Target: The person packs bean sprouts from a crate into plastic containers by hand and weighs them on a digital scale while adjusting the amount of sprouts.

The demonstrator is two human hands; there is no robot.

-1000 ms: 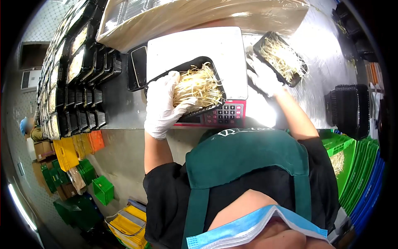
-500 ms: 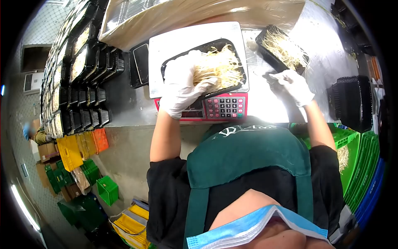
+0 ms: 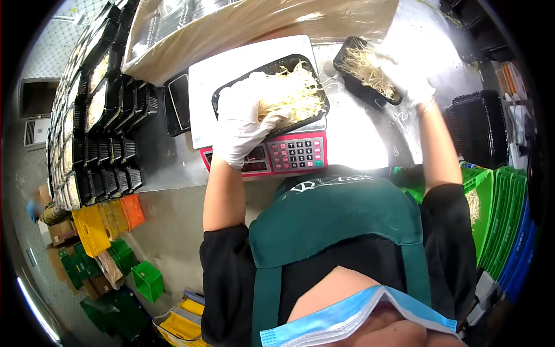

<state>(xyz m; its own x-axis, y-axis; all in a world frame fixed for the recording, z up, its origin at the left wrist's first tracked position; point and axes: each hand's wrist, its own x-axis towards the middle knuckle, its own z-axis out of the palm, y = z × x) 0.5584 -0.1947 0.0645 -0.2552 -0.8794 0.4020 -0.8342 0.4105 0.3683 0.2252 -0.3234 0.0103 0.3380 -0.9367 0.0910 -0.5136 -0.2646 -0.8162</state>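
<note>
A black tray (image 3: 319,120) of pale bean sprouts (image 3: 300,92) sits on a white-topped scale (image 3: 199,124) with a red keypad front. My left hand (image 3: 240,118), in a white glove, lies over the left part of this tray, its thumb and fingers closed around the sprouts' edge. To the right, a smaller black tray (image 3: 361,91) holds more bean sprouts (image 3: 367,66). My gloved right hand (image 3: 413,84) reaches over its right side, against the sprouts. Glare washes out the right fingers, so their grip is unclear.
Stacked filled black trays (image 3: 110,115) rise on the left. A flat black tray (image 3: 176,104) lies beside the scale. A plastic-lined box (image 3: 254,26) stands behind. Nested black trays (image 3: 477,127) sit at right, above green crates (image 3: 500,225). Another person (image 3: 43,211) is far left.
My right hand has moved up from the near end of the smaller tray to its sprouts. My left hand stays on the scale's tray. The whole view has shifted slightly.
</note>
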